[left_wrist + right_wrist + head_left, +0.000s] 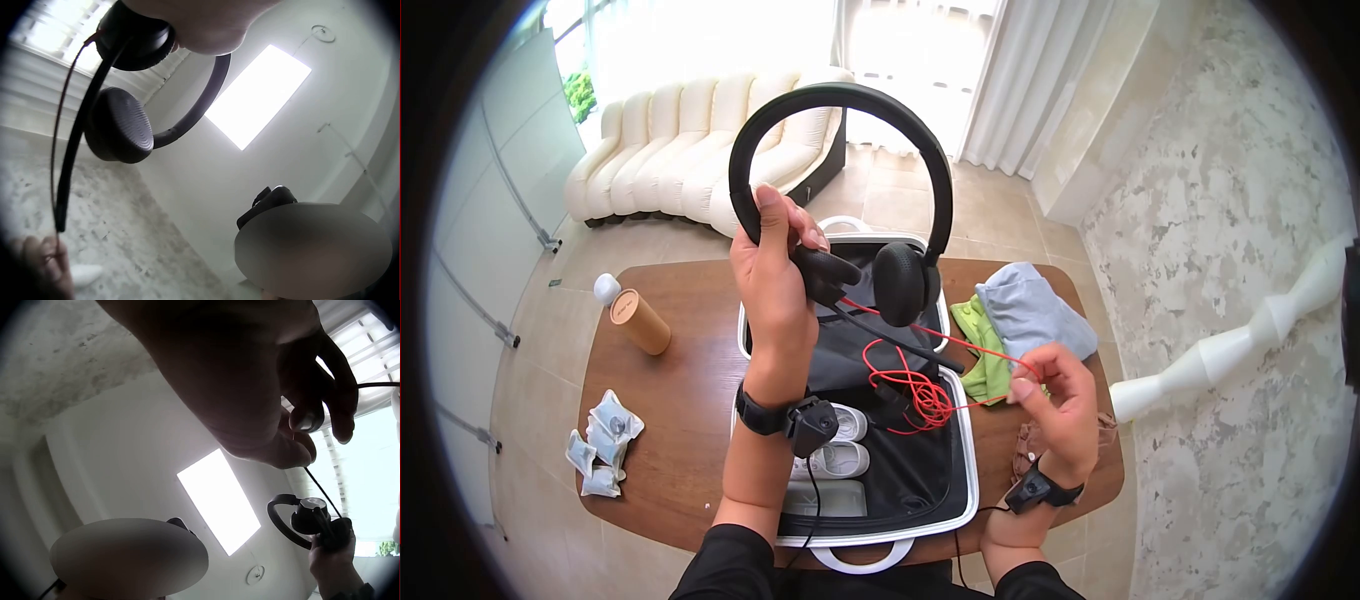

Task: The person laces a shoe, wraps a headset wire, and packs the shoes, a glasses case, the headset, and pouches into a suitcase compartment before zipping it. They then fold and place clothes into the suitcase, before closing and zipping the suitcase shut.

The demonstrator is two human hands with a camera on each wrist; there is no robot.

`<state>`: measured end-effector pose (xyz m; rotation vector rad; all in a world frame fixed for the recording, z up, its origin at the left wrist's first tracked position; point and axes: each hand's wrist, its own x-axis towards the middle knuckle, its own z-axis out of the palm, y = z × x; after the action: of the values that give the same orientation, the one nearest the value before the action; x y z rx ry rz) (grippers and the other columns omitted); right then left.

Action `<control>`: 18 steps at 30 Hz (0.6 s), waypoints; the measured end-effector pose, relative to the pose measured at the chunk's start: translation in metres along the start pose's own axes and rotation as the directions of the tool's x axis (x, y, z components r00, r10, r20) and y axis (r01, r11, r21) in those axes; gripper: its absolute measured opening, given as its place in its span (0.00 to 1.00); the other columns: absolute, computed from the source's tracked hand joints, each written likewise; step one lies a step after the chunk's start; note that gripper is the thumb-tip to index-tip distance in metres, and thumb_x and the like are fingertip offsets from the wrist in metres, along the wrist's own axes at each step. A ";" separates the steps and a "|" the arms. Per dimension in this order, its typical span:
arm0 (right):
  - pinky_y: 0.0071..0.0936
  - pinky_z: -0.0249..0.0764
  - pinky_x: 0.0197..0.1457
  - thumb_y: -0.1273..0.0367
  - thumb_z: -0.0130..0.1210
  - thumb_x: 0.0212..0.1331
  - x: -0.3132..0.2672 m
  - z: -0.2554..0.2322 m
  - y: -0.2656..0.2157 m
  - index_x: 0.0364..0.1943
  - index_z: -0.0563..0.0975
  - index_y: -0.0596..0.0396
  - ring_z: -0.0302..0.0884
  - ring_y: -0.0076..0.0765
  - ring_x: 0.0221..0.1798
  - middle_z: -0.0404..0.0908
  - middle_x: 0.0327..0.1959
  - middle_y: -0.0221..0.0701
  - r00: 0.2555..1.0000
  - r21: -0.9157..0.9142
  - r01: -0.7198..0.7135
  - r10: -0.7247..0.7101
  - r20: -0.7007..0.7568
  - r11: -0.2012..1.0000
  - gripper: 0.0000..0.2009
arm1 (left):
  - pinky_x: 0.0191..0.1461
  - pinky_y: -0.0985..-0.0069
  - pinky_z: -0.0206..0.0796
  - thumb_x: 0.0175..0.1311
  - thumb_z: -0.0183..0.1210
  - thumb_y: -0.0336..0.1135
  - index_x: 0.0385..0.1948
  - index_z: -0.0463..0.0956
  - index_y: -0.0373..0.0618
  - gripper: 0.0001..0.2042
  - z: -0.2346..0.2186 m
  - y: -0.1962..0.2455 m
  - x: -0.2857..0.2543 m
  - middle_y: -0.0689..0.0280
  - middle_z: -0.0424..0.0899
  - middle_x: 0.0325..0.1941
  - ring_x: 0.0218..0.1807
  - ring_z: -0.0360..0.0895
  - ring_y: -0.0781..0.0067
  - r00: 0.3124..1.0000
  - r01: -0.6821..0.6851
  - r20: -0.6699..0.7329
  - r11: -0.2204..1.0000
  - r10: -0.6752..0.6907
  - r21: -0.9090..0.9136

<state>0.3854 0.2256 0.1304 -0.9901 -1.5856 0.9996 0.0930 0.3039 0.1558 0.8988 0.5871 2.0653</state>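
A black headset (843, 92) with two round ear cups and a thin microphone boom is held up over an open suitcase (970, 480). My left hand (775, 285) grips it by the left ear cup and the lower end of the headband. From that cup a red cable (930, 400) runs to my right hand (1060, 405), which pinches it between thumb and fingers. The rest of the cable hangs in a tangled bunch over the suitcase's dark lining. In the left wrist view the free ear cup (122, 125) faces the camera.
White shoes (840, 460) lie in the suitcase's near left part. On the wooden table (690, 400) are a brown cylinder (640, 322), small clear-and-white packets (610, 435) at left, and folded grey clothing (1035, 305) over a green garment (980, 350) at right. A brown crumpled cloth (1028, 445) lies under the right hand.
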 end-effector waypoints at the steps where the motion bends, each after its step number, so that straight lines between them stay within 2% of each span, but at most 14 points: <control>1: 0.16 0.65 0.38 0.74 0.62 0.65 0.000 0.001 -0.001 0.42 0.82 0.59 0.69 0.15 0.31 0.81 0.32 0.24 0.999 0.115 0.026 -0.023 -0.029 0.993 0.05 | 0.34 0.78 0.64 0.82 0.53 0.48 0.30 0.68 0.48 0.18 -0.001 0.000 0.000 0.71 0.69 0.25 0.28 0.68 0.79 1.000 0.001 0.000 1.000 -0.001 0.001; 2: 0.16 0.65 0.38 0.74 0.62 0.65 0.000 0.001 -0.001 0.42 0.82 0.59 0.69 0.15 0.31 0.81 0.32 0.24 0.999 0.115 0.025 -0.022 -0.030 0.993 0.05 | 0.34 0.78 0.64 0.82 0.53 0.49 0.30 0.68 0.47 0.19 -0.002 -0.001 0.001 0.71 0.70 0.25 0.28 0.68 0.79 1.000 0.000 -0.005 0.999 0.000 0.039; 4: 0.16 0.62 0.35 0.75 0.62 0.64 0.000 0.002 -0.003 0.41 0.83 0.60 0.68 0.16 0.30 0.81 0.33 0.25 0.984 0.078 0.177 -0.177 -0.010 0.981 0.05 | 0.34 0.79 0.63 0.81 0.54 0.49 0.30 0.69 0.47 0.19 -0.001 -0.002 0.001 0.71 0.71 0.25 0.28 0.68 0.79 1.000 0.001 -0.010 0.997 0.000 0.075; 5: 0.16 0.62 0.35 0.75 0.62 0.64 -0.001 0.003 -0.005 0.41 0.83 0.60 0.68 0.16 0.30 0.81 0.33 0.25 0.984 0.077 0.177 -0.177 -0.010 0.981 0.05 | 0.34 0.80 0.63 0.81 0.54 0.50 0.31 0.70 0.46 0.19 0.002 -0.002 -0.001 0.70 0.72 0.25 0.28 0.68 0.80 1.000 -0.025 -0.004 0.982 0.027 0.189; 6: 0.17 0.62 0.35 0.74 0.62 0.64 -0.002 0.005 -0.007 0.41 0.83 0.60 0.67 0.16 0.30 0.81 0.32 0.26 0.983 -0.002 0.183 -0.183 0.018 0.983 0.05 | 0.34 0.81 0.62 0.81 0.54 0.51 0.31 0.71 0.46 0.20 0.004 -0.003 -0.004 0.70 0.73 0.25 0.28 0.69 0.81 0.999 -0.051 0.004 0.952 0.052 0.300; 7: 0.17 0.61 0.34 0.74 0.63 0.63 -0.003 0.006 -0.008 0.41 0.84 0.59 0.67 0.16 0.30 0.81 0.32 0.26 0.981 -0.081 0.191 -0.188 0.046 0.978 0.05 | 0.35 0.82 0.61 0.80 0.54 0.53 0.32 0.73 0.45 0.21 0.006 -0.004 -0.005 0.71 0.74 0.26 0.29 0.69 0.82 0.997 -0.081 0.032 0.927 0.075 0.366; 8: 0.17 0.61 0.34 0.74 0.63 0.63 -0.004 0.006 -0.009 0.41 0.84 0.59 0.67 0.16 0.30 0.81 0.32 0.26 0.981 -0.081 0.191 -0.187 0.046 0.978 0.05 | 0.35 0.82 0.61 0.80 0.54 0.53 0.32 0.73 0.45 0.21 0.006 -0.003 -0.007 0.71 0.74 0.26 0.29 0.69 0.82 0.997 -0.081 0.031 0.927 0.075 0.367; 10: 0.17 0.61 0.33 0.74 0.63 0.63 -0.005 0.006 -0.009 0.40 0.84 0.60 0.67 0.16 0.29 0.82 0.33 0.27 0.977 -0.077 0.197 -0.190 0.096 0.977 0.05 | 0.36 0.82 0.60 0.80 0.54 0.53 0.30 0.74 0.45 0.21 0.008 -0.003 -0.009 0.71 0.73 0.25 0.29 0.68 0.83 0.994 -0.086 0.102 0.874 0.042 0.478; 14: 0.16 0.61 0.33 0.74 0.64 0.62 -0.006 0.007 -0.010 0.42 0.84 0.60 0.68 0.16 0.30 0.84 0.34 0.27 0.976 -0.030 0.191 -0.186 0.111 0.981 0.07 | 0.35 0.82 0.60 0.80 0.54 0.54 0.29 0.73 0.46 0.22 0.011 -0.008 -0.011 0.72 0.72 0.25 0.29 0.68 0.83 0.987 -0.103 0.154 0.892 0.038 0.441; 15: 0.16 0.61 0.33 0.74 0.63 0.62 -0.008 0.006 -0.010 0.42 0.85 0.60 0.69 0.15 0.29 0.84 0.33 0.27 0.975 0.047 0.198 -0.201 0.091 0.979 0.07 | 0.35 0.82 0.60 0.80 0.54 0.54 0.29 0.73 0.46 0.22 0.011 -0.008 -0.010 0.72 0.72 0.25 0.29 0.68 0.83 0.987 -0.103 0.155 0.892 0.037 0.441; 16: 0.15 0.61 0.33 0.74 0.63 0.63 -0.009 0.006 -0.011 0.42 0.85 0.61 0.69 0.15 0.29 0.85 0.32 0.26 0.974 0.124 0.205 -0.214 0.070 0.971 0.07 | 0.35 0.81 0.60 0.80 0.54 0.53 0.30 0.72 0.46 0.21 0.009 -0.007 -0.008 0.71 0.72 0.24 0.28 0.68 0.82 0.997 -0.035 0.079 0.928 0.006 0.370; 17: 0.15 0.61 0.33 0.74 0.63 0.63 -0.009 0.002 -0.013 0.42 0.85 0.61 0.69 0.15 0.29 0.85 0.32 0.26 0.974 0.124 0.204 -0.214 0.070 0.971 0.07 | 0.35 0.81 0.60 0.81 0.53 0.52 0.30 0.71 0.47 0.21 0.007 -0.006 -0.005 0.71 0.72 0.24 0.28 0.67 0.82 0.999 0.028 0.006 0.956 -0.031 0.291; 18: 0.16 0.62 0.33 0.73 0.62 0.63 -0.010 -0.006 -0.016 0.41 0.85 0.61 0.70 0.15 0.28 0.85 0.31 0.26 0.975 0.094 0.175 -0.186 0.118 0.980 0.07 | 0.34 0.80 0.62 0.81 0.54 0.52 0.30 0.71 0.45 0.21 0.001 -0.007 0.000 0.70 0.72 0.23 0.27 0.68 0.81 0.999 0.040 -0.008 0.988 -0.039 0.148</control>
<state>0.3913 0.2118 0.1438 -0.7232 -1.6906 1.0092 0.0968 0.3083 0.1519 0.9594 0.7627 2.0089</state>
